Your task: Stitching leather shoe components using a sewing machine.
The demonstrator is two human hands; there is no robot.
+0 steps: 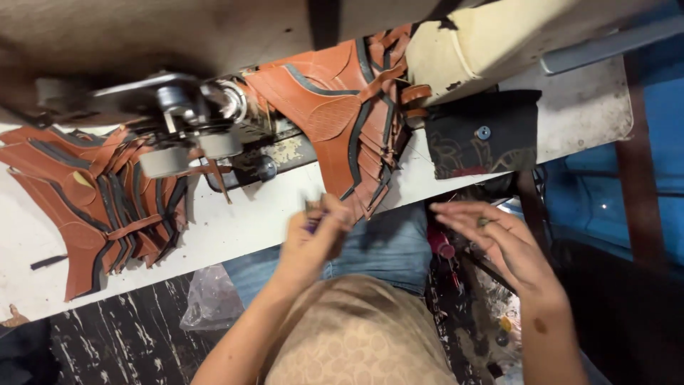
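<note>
Head view is looking down over a white bench where a sewing machine is sitting, its presser area blurred. The left hand is closing its fingers around a small purplish object, too blurred to identify, and is hovering just at the bench edge, right below the hanging tip of a stack of brown leather pieces with dark trim. That stack is draping off the machine bed toward the person, probably so the next piece is lying within easy reach. The right hand is hanging off the bench over the floor space, fingers spread and loosely extended, palm turned partly up; something tiny seems to be resting near the fingertips, but it is too small to tell, so I cannot say whether it is gripping anything. A second pile of the same brown pieces is fanning out on the bench left of the machine, well apart from both hands. A dark embroidered cloth is lying at the bench's right end, and a crumpled plastic bag is sitting on the floor beneath.
</note>
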